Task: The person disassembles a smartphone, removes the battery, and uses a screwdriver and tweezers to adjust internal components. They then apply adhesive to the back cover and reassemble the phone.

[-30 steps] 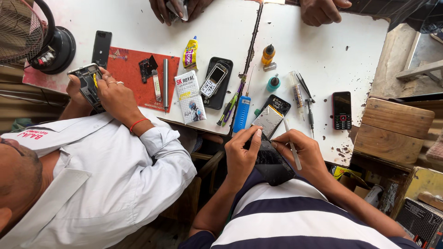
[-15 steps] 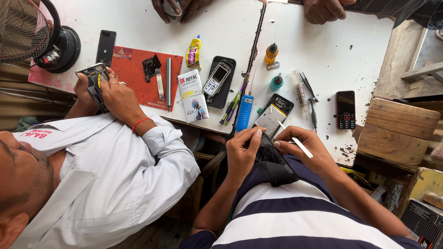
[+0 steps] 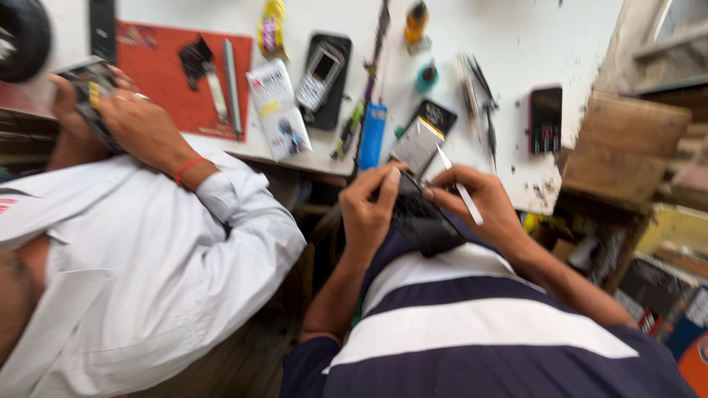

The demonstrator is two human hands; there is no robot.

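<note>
We look down from a head camera at our own two hands, held just below the near edge of a white, scuffed worktop and above our striped shirt. Our left hand grips a flat black rectangular phone with a cracked-looking screen; the thumb lies along its upper left edge and the fingers curl under it. The phone's long axis runs diagonally, from upper left near the left thumb down to the lower right toward our chest. Our right hand meets the phone's upper right edge, its fingers pinching a thin white stick-like tool that slants up toward the worktop; motion blur hides where its tip lies. Both hands touch the phone, the left carrying it. Just beyond the fingers, at the worktop's near edge, lie a pale phone panel on a black backing and a blue rectangular tool. Farther back sit a small grey keypad phone on a black slab and a dark phone with a red rim toward the right edge. On the left, another person in a white shirt holds a device in both hands over a red mat.
</note>
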